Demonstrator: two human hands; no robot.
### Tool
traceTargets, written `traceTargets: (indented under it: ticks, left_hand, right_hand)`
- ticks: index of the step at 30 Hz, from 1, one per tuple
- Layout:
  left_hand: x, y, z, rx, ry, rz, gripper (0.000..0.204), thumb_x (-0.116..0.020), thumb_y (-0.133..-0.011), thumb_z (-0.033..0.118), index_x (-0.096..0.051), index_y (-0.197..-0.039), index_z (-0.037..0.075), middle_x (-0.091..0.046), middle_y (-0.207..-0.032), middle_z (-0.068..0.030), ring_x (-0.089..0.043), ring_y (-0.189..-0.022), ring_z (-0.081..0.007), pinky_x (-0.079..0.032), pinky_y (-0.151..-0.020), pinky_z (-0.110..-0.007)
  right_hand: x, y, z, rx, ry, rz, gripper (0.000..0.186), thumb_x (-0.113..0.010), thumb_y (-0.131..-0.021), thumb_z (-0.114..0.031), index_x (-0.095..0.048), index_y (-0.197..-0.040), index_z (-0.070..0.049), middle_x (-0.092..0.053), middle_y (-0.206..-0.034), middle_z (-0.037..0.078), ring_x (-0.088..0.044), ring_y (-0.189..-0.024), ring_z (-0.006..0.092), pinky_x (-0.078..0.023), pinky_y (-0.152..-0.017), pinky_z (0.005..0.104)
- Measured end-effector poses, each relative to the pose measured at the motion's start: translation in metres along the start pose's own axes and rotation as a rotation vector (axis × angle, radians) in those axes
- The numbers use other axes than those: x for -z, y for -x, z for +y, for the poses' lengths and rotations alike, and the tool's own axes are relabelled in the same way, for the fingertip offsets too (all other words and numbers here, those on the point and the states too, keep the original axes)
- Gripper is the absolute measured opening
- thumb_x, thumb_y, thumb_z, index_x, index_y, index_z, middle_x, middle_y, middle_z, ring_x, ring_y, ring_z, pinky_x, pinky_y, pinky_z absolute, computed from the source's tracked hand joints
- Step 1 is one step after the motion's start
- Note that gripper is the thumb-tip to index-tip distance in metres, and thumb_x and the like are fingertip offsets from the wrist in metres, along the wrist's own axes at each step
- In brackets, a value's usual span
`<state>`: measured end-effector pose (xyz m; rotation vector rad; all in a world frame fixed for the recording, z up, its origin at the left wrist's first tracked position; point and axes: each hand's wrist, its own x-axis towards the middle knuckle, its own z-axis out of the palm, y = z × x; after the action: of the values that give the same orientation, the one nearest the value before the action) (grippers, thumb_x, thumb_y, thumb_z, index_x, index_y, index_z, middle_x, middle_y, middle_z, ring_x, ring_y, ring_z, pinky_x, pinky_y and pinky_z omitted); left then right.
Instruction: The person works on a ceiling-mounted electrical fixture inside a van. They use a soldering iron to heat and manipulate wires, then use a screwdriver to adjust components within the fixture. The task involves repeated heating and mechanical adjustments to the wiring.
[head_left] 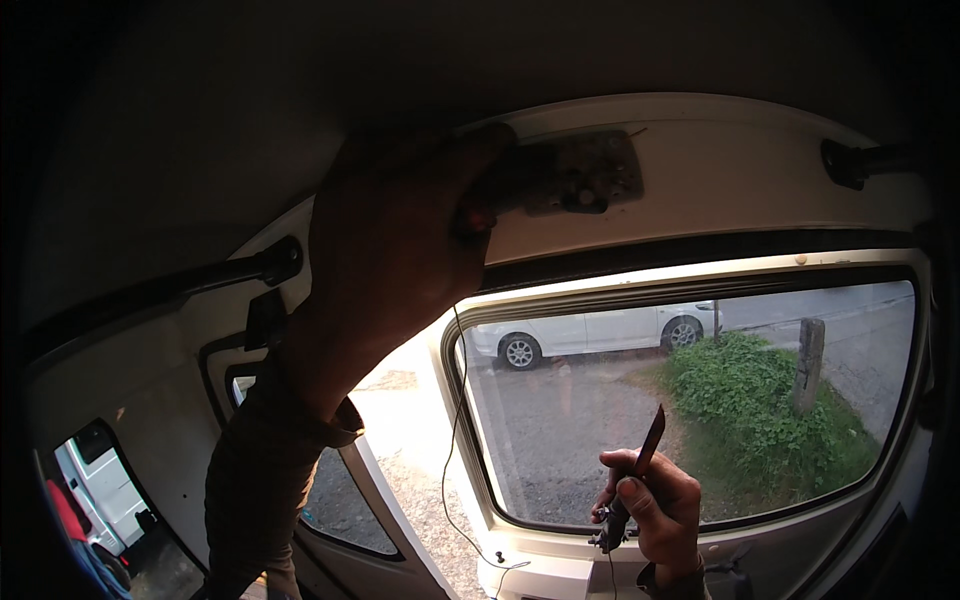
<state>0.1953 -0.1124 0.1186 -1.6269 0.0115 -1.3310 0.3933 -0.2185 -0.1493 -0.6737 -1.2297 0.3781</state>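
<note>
My left hand (pixel 410 220) is raised in deep shadow above the window. Its fingers are closed at the left end of a small rectangular fixture (pixel 590 170) on the pale panel; what they grip is too dark to name. A thin wire (pixel 455 430) hangs below this hand toward the sill. Lower right, in front of the window, my right hand (pixel 665 510) is closed around a knife (pixel 652 440), its dark pointed blade tilted upward. At the bottom of that fist is a small dark part with metal bits (pixel 608 530), a thin wire trailing down from it.
Dark grab bars flank me at left (pixel 170 290) and right (pixel 880 160). The large window (pixel 570 430) has a pale frame; outside are a white car (pixel 600 335), a green bush (pixel 740 400) and a post (pixel 808 365). An open doorway (pixel 410 440) lies left of the window.
</note>
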Motion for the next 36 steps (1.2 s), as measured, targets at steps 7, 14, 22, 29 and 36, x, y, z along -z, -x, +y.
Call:
traceTargets:
  ticks: [7, 14, 22, 29, 36]
  left_hand:
    - [0.0, -0.001, 0.002, 0.044, -0.006, -0.046, 0.058, -0.076, -0.074, 0.001, -0.067, -0.129, 0.016, -0.068, -0.121, -0.0114, -0.064, -0.113, -0.035, -0.053, -0.099, -0.045]
    - [0.011, -0.003, 0.007, 0.118, 0.035, -0.143, 0.055, -0.076, -0.077, 0.003, -0.066, -0.13, 0.013, -0.071, -0.12, -0.0127, -0.069, -0.11, -0.0334, -0.055, -0.098, -0.044]
    - [0.022, -0.004, 0.009, 0.182, 0.007, -0.158, 0.058, -0.08, -0.077, 0.009, -0.064, -0.132, 0.009, -0.072, -0.114, -0.0156, -0.073, -0.105, -0.0313, -0.058, -0.093, -0.042]
    - [0.032, -0.001, 0.01, 0.092, 0.075, -0.138, 0.061, -0.085, -0.077, 0.015, -0.063, -0.133, 0.01, -0.07, -0.116, -0.0151, -0.071, -0.107, -0.0318, -0.056, -0.095, -0.044]
    - [0.047, -0.005, 0.026, 0.044, -0.004, -0.085, 0.061, -0.089, -0.08, 0.025, -0.064, -0.133, 0.01, -0.07, -0.117, -0.0146, -0.07, -0.108, -0.0317, -0.056, -0.095, -0.044]
  right_hand:
    - [0.0, -0.007, 0.001, 0.068, 0.068, -0.009, 0.038, -0.066, -0.102, -0.021, -0.065, -0.124, 0.01, -0.064, -0.086, 0.01, -0.07, -0.073, 0.0176, -0.059, -0.064, 0.0311]
    - [-0.002, -0.009, -0.006, 0.045, 0.036, -0.023, 0.039, -0.069, -0.098, -0.008, -0.061, -0.134, 0.007, -0.065, -0.094, 0.01, -0.068, -0.084, 0.0137, -0.058, -0.074, 0.0286]
    - [0.004, -0.024, -0.023, 0.403, -0.023, -0.043, 0.031, -0.071, -0.092, 0.003, -0.069, -0.123, -0.001, -0.072, -0.092, 0.015, -0.076, -0.085, 0.0219, -0.064, -0.072, 0.0345]
    - [0.021, -0.037, -0.039, 0.402, -0.071, -0.163, 0.031, -0.062, -0.099, -0.018, -0.073, -0.113, 0.006, -0.076, -0.103, 0.023, -0.077, -0.094, 0.0312, -0.061, -0.083, 0.042]
    - [0.019, -0.056, -0.044, 0.655, -0.225, -0.09, 0.039, -0.071, -0.092, -0.003, -0.062, -0.128, 0.008, -0.069, -0.097, 0.024, -0.073, -0.094, 0.0344, -0.063, -0.086, 0.0503]
